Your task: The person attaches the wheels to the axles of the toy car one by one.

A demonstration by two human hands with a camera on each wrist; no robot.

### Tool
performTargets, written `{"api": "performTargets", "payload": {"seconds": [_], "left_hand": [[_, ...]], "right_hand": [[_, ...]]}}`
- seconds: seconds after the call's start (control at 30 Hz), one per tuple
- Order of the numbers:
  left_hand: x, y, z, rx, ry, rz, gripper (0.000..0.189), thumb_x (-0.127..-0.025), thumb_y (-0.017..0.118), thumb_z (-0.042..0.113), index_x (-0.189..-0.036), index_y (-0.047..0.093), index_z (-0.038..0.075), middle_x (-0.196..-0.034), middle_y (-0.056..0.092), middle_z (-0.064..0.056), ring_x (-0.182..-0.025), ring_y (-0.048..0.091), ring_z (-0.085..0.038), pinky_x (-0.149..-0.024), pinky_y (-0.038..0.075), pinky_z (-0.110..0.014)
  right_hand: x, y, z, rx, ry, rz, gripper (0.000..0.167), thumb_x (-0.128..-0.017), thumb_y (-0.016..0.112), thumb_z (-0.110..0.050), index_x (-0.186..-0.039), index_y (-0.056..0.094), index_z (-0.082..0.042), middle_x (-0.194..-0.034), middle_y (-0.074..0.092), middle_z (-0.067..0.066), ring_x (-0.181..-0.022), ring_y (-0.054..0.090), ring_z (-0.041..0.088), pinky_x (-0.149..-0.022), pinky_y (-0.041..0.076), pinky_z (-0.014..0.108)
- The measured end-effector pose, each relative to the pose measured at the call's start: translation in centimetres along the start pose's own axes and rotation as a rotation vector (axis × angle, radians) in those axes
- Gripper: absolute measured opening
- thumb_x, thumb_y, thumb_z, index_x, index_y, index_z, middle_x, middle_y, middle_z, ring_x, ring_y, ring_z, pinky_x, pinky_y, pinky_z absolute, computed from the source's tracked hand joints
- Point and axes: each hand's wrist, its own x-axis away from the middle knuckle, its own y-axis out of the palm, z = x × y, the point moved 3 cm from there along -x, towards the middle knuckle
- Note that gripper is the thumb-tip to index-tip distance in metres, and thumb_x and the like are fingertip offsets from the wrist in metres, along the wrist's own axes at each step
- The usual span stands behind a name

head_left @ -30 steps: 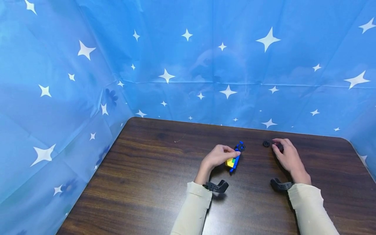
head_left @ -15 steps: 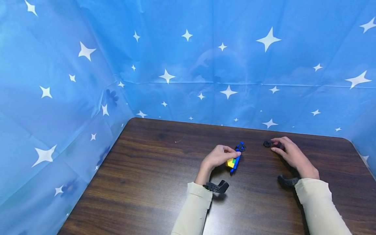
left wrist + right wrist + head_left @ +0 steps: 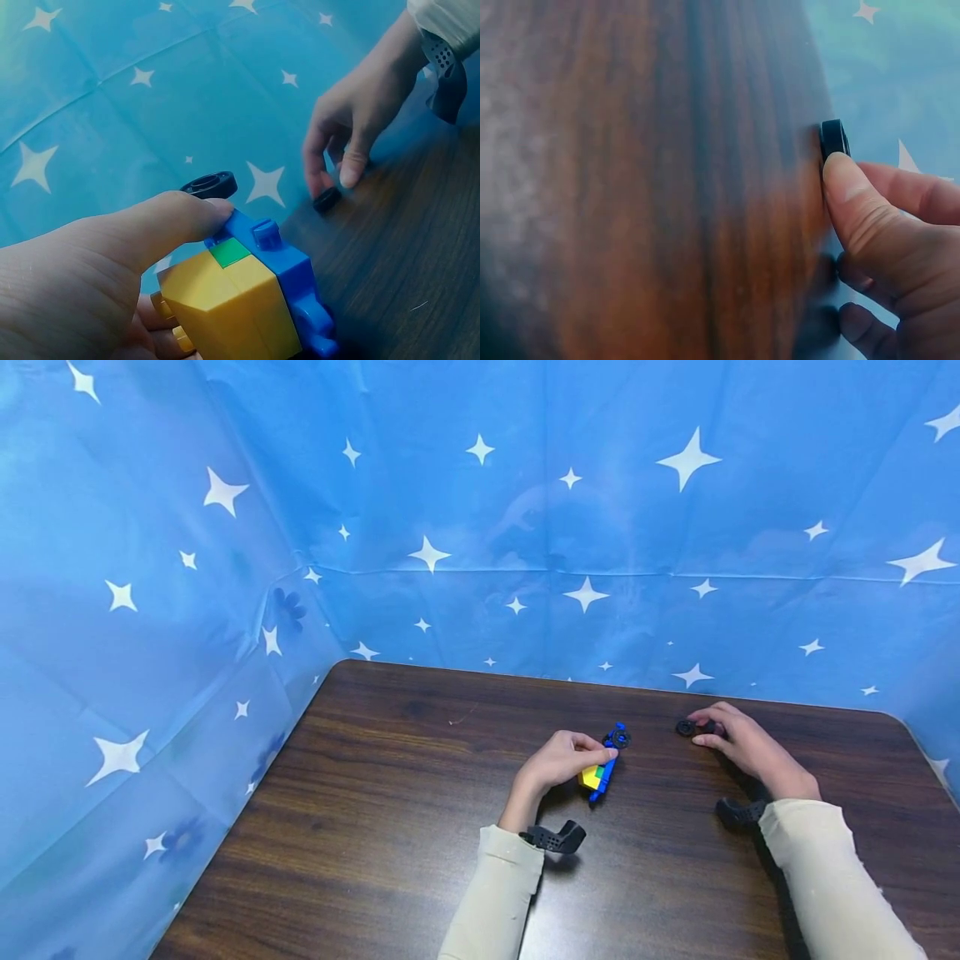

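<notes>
The left hand [image 3: 557, 762] is gripping a brick toy [image 3: 240, 296] of blue, yellow and green between its thumb and its bent fingers, and the hand is lying on the left side of this toy. The thumb tip is pressing near the far end of the toy, just beside a black wheel [image 3: 211, 184] that is sitting there, so the yellow body is sticking out of the grip towards the person. The long axis of the toy is running from near to far, its far end leaning slightly to the right; this wheel end is pointing towards the star-printed curtain [image 3: 487, 510], which is hanging beyond the toy. A blue strip [image 3: 283, 262] is forming the toy's right side.

The right hand [image 3: 742, 747] is resting to the right of the toy, well apart from it, with a narrow gap between thumb and index finger. These fingertips are meeting a loose black wheel [image 3: 686, 727], right of the toy at the wooden table [image 3: 405, 793]; whether they are pinching it, I cannot tell.
</notes>
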Motion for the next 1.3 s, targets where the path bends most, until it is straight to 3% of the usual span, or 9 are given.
{"api": "performTargets", "payload": {"seconds": [0.2, 0.63, 0.93, 1.3], "left_hand": [[0.03, -0.05, -0.08, 0.006, 0.001, -0.001, 0.044, -0.097, 0.071, 0.045, -0.121, 0.074, 0.007, -0.107, 0.070, -0.002, -0.079, 0.053, -0.013, -0.069, 0.044, -0.029], [-0.07, -0.09, -0.11, 0.022, 0.009, -0.005, 0.042, -0.096, 0.073, 0.045, -0.117, 0.076, 0.009, -0.112, 0.072, -0.001, -0.087, 0.057, -0.013, -0.074, 0.048, -0.029], [-0.05, -0.03, -0.13, 0.014, 0.005, 0.006, 0.041, -0.096, 0.073, 0.046, -0.116, 0.077, 0.011, -0.113, 0.072, 0.001, -0.090, 0.059, -0.012, -0.076, 0.049, -0.029], [-0.11, -0.05, -0.18, 0.033, 0.008, 0.004, 0.040, -0.096, 0.073, 0.043, -0.115, 0.077, 0.009, -0.107, 0.071, 0.000, -0.084, 0.055, -0.012, -0.071, 0.046, -0.028]], "right_hand": [[-0.33, -0.23, -0.42, -0.001, -0.026, -0.032, 0.035, -0.101, 0.068, -0.015, -0.130, 0.065, 0.003, -0.121, 0.063, 0.022, -0.093, 0.056, 0.026, -0.081, 0.048, 0.047], [-0.73, -0.40, -0.49, 0.011, -0.040, -0.064, 0.033, -0.101, 0.068, -0.013, -0.129, 0.065, 0.004, -0.125, 0.061, 0.026, -0.105, 0.063, 0.039, -0.092, 0.050, 0.061], [-0.54, 0.00, -0.33, 0.018, -0.013, -0.028, 0.031, -0.102, 0.067, -0.017, -0.126, 0.067, 0.002, -0.122, 0.063, 0.023, -0.106, 0.063, 0.038, -0.093, 0.051, 0.061], [-0.45, 0.17, -0.49, -0.008, 0.002, -0.004, 0.032, -0.104, 0.066, -0.023, -0.125, 0.068, 0.001, -0.121, 0.065, 0.022, -0.108, 0.063, 0.038, -0.094, 0.050, 0.061]]}}
